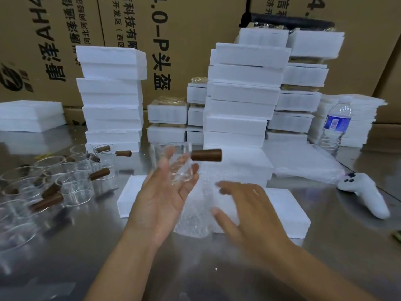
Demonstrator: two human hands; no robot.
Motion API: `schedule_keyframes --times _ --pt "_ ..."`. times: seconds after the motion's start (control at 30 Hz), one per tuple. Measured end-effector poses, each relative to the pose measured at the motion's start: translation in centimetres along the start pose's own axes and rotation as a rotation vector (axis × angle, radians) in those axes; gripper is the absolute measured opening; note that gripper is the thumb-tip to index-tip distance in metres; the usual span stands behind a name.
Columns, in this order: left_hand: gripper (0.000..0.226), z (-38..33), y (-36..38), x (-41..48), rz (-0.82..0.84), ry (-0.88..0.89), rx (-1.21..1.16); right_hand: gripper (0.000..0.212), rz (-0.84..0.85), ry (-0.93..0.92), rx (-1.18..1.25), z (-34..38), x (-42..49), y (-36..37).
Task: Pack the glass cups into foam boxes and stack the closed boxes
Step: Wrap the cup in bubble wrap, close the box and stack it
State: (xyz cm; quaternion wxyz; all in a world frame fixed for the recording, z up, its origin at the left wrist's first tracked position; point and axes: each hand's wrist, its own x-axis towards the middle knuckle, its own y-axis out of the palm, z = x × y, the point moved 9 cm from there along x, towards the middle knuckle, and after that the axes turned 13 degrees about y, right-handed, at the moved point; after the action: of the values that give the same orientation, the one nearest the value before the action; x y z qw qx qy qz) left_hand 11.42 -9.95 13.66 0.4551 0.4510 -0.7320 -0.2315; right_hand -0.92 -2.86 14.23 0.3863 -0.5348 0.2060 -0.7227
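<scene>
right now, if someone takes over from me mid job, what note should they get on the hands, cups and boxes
Left hand: holds one glass cup, wooden handle pointing right, above the bubble wrap.
Right hand: open, holding nothing, over the wrap and the front foam box.
Done: stacked foam boxes at the back, apparently closed.
Left: the held cup is not yet in a box; the loose cups on the table's left are unpacked.
</scene>
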Motion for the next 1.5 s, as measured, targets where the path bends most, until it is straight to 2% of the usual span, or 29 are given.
schedule_keyframes --times 0.07,0.13,0.2,0.27,0.33,0.43,0.57,0.63,0.7,0.77,0.87,1.03,1.23,1.37,1.5 --pt "0.076 0.6 0.4 -0.2 0.05 -0.017 0.176 0.052 -0.032 0.199 0.276 -2.5 0.5 -1.1" --pt "0.091 1.3 0.5 -0.5 0.079 -0.034 0.376 0.061 -0.086 0.28 0.403 -4.0 0.6 -2.0" --pt "0.088 2.0 0.6 -0.8 0.12 -0.047 0.571 0.057 -0.16 0.142 0.234 -3.3 0.8 -3.3" --pt "0.073 2.3 0.7 -1.1 0.168 -0.045 0.71 0.035 -0.225 -0.063 -0.07 -2.1 0.7 -3.8" --pt "0.068 2.3 1.1 -1.3 0.217 -0.022 0.809 0.036 -0.191 -0.131 -0.185 -2.1 0.6 -3.4" --pt "0.076 2.7 1.6 -1.5 0.249 0.006 0.888 0.027 -0.193 -0.109 -0.195 -2.9 1.0 -3.7" --pt "0.086 3.9 0.6 -1.5 0.205 -0.035 0.954 0.023 -0.192 -0.056 -0.154 -4.0 1.5 -4.2" --pt "0.092 4.8 -0.1 -1.8 0.234 -0.093 1.114 0.022 -0.216 0.001 -0.104 -5.0 1.7 -4.6" --pt "0.082 5.4 -0.5 -2.3 0.319 -0.097 1.367 0.022 -0.225 0.077 -0.03 -6.0 2.2 -5.1" --pt "0.065 5.7 -0.3 -2.5 0.364 -0.035 1.52 0.019 -0.214 0.182 0.086 -7.4 2.6 -5.1" --pt "0.065 5.7 0.2 -2.6 0.382 0.043 1.634 0.018 -0.202 0.328 0.231 -9.4 2.6 -4.7" --pt "0.039 5.7 -0.8 -2.2 0.283 0.048 1.679 0.008 -0.198 0.386 0.335 -10.1 2.5 -4.6" --pt "0.014 5.4 -2.0 -1.5 0.136 0.062 1.637 0.011 -0.171 0.391 0.36 -9.9 2.5 -4.4" --pt "0.018 4.7 -2.5 -1.4 0.061 0.081 1.56 0.011 -0.155 0.404 0.391 -9.8 2.5 -4.5" --pt "0.023 4.6 -3.0 -1.4 0.029 0.015 1.499 0.011 -0.127 0.455 0.469 -10.2 2.4 -4.4"
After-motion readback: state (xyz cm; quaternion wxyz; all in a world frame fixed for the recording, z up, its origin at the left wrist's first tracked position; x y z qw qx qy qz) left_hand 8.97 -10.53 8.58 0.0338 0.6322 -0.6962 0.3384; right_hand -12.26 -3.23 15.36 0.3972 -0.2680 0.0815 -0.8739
